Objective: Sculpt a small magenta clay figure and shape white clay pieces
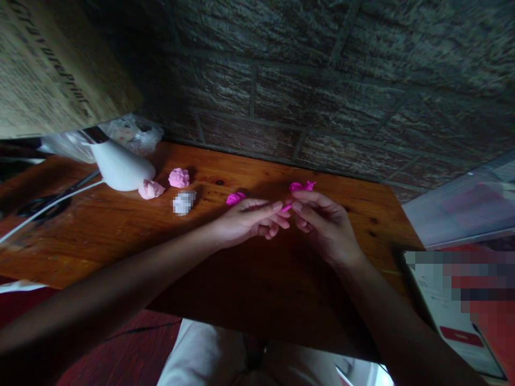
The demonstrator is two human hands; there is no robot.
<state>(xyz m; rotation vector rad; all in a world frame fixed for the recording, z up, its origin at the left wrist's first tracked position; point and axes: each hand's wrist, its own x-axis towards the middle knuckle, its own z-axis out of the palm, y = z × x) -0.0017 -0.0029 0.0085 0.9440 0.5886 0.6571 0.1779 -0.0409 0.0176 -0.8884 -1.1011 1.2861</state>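
Fingertips (pixel 277 206) partly hide the small magenta piece (pixel 286 208), and the lampshade (pixel 60 69) is cut off upper left.

The table (pixel 386 230) stands before the wall (pixel 277 91). At its left end is a lamp (pixel 120 169), with a plastic bag (pixel 134 134) behind and scissors (pixel 44 206) to its left. One lump (pixel 151 189) sits just beside the lamp's base; a second lump (pixel 179 177) lies to its right, and a third lump (pixel 184 203) in front of that. Farther right, a clay piece (pixel 235 199) lies behind the left hand (pixel 249 221), and a curled piece (pixel 296 186) behind the right hand (pixel 328 222). Between both hands' fingertips is a strip (pixel 286 207).
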